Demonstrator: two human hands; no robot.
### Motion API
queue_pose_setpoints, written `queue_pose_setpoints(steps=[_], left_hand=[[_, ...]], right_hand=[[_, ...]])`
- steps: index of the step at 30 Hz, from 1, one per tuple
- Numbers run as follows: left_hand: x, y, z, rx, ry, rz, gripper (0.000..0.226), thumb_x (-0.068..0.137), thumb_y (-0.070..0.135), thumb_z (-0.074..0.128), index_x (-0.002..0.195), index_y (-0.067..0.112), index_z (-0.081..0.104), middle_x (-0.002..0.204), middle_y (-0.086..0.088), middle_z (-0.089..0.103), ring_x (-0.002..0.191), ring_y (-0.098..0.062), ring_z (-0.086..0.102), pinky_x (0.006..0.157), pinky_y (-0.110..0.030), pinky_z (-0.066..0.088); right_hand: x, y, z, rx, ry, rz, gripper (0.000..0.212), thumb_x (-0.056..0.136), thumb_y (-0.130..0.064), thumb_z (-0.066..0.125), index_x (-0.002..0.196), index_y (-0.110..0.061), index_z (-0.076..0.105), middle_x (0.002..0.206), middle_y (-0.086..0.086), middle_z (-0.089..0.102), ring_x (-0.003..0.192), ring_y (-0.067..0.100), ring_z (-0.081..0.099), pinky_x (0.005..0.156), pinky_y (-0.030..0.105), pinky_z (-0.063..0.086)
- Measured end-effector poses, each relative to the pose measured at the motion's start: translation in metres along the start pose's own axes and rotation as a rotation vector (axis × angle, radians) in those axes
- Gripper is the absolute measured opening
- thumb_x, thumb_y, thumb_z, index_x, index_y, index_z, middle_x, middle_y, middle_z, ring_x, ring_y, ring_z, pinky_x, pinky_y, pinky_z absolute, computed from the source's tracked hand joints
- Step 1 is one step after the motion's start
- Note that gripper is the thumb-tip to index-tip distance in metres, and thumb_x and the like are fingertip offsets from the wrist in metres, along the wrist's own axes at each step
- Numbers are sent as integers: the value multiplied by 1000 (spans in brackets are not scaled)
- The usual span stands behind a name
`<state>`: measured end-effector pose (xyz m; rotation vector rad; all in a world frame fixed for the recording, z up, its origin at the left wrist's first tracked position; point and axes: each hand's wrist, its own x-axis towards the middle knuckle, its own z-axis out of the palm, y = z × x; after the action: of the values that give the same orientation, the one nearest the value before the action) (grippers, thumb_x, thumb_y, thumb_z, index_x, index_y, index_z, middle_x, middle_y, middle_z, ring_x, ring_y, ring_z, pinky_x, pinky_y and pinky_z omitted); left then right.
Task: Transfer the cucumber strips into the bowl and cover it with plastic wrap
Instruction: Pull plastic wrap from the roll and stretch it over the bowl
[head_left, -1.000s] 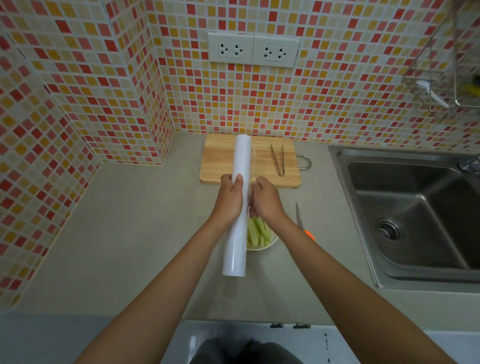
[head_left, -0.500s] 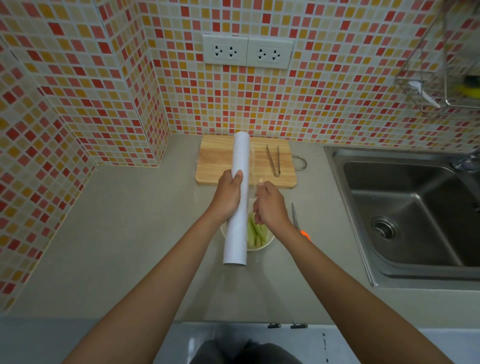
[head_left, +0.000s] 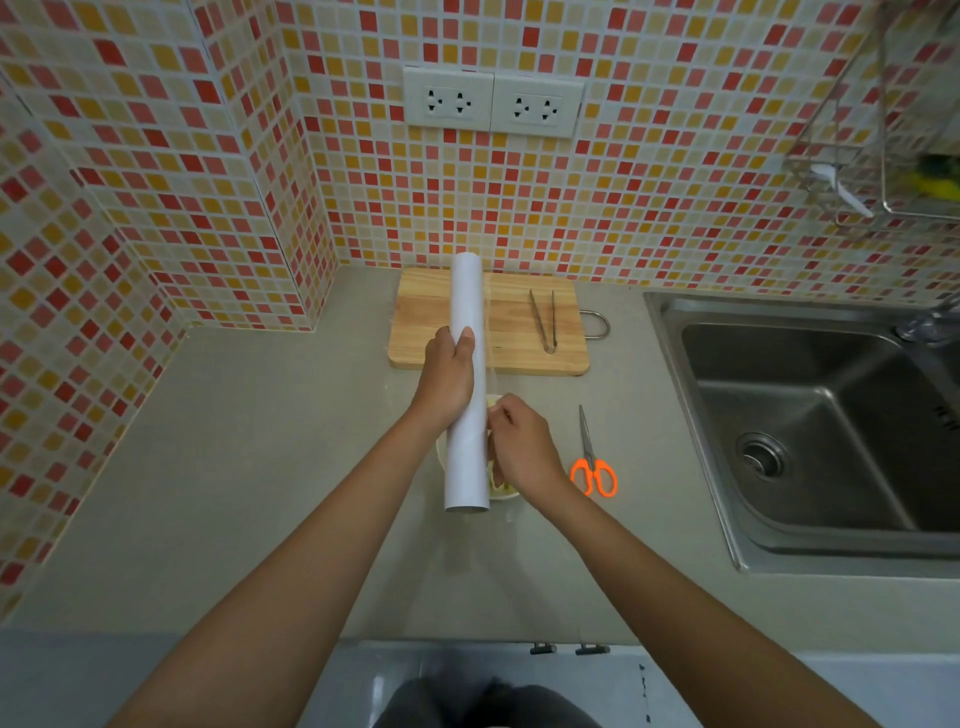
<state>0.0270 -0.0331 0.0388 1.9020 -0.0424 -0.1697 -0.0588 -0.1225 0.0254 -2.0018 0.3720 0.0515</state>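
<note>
The left hand (head_left: 448, 382) has its grip wrapped round the plastic wrap roll (head_left: 469, 384), held over the bowl (head_left: 506, 493) of cucumber strips (head_left: 501, 487) on the surface (head_left: 260, 467), while the right hand (head_left: 522, 446) pinches the film's edge beside it, orange scissors (head_left: 592, 465) lying near.

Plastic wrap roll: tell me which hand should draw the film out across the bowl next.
Probably the right hand. It sits at the roll's film edge, over the bowl, fingers curled as if pinching the film. The left hand already grips the plastic wrap roll and is needed to steady it.
</note>
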Motion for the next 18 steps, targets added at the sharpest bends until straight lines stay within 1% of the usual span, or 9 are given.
queue_pose_setpoints(steps=[2, 3, 5, 7, 9, 12, 14, 16, 18], left_hand=[[1, -1, -1, 16, -1, -11, 32, 103, 34, 28, 97, 6, 42, 95, -8, 41, 84, -19, 42, 63, -26, 34], [1, -2, -1, 17, -3, -22, 32, 103, 35, 27, 98, 7, 42, 95, -7, 41, 84, -19, 42, 63, -26, 34], [1, -3, -1, 8, 2, -26, 32, 103, 34, 27, 99, 6, 43, 96, -8, 42, 85, -19, 43, 64, -26, 34], [2, -2, -2, -4, 10, -28, 32, 103, 34, 28, 100, 6, 44, 100, -9, 44, 88, -19, 44, 70, -28, 35], [3, -2, -3, -11, 13, -36, 32, 103, 35, 27, 102, 7, 44, 103, -11, 45, 90, -20, 45, 77, -31, 36], [7, -3, -6, -13, 10, -41, 32, 103, 34, 27, 103, 7, 45, 103, -12, 45, 92, -22, 45, 80, -34, 36], [7, -4, -8, -44, 3, -73, 33, 103, 36, 27, 103, 8, 45, 103, -13, 46, 93, -22, 45, 81, -35, 36], [7, -5, -9, -83, -5, -106, 34, 103, 37, 27, 103, 8, 44, 104, -12, 47, 94, -22, 47, 82, -35, 37], [4, -5, -9, -118, -17, -109, 32, 103, 37, 27, 104, 10, 44, 105, -9, 48, 95, -21, 48, 83, -35, 37]], right_hand=[[-2, 0, -2, -12, 34, 5, 27, 96, -15, 34, 70, -9, 40, 73, 25, 55, 60, 27, 47, 57, 40, 40], [-3, 0, -4, 16, 55, 11, 27, 97, -16, 34, 71, -9, 40, 71, 23, 53, 59, 27, 46, 56, 39, 40], [-9, 0, -4, 43, 74, 3, 34, 99, -26, 34, 69, -11, 39, 67, 15, 50, 59, 27, 47, 57, 39, 41], [-20, 3, 1, -2, 48, -7, 39, 99, -36, 35, 65, -17, 36, 62, 5, 47, 58, 23, 47, 57, 35, 37], [-30, 11, 9, -87, 19, -40, 38, 99, -32, 35, 63, -22, 31, 59, -3, 41, 56, 15, 40, 55, 32, 30], [-34, 19, 11, -166, 68, -96, 39, 101, -21, 34, 63, -26, 25, 59, -4, 37, 57, 17, 37, 55, 32, 29], [-32, 23, 8, -100, 107, -82, 39, 101, -20, 34, 63, -26, 25, 58, -1, 38, 58, 23, 40, 56, 35, 34], [-30, 29, 4, 0, 109, -50, 38, 101, -21, 35, 64, -23, 29, 57, 2, 39, 55, 23, 42, 53, 38, 38], [-26, 32, -1, 165, 86, 6, 37, 101, -30, 35, 66, -18, 39, 52, 6, 45, 43, 23, 43, 46, 32, 38]])
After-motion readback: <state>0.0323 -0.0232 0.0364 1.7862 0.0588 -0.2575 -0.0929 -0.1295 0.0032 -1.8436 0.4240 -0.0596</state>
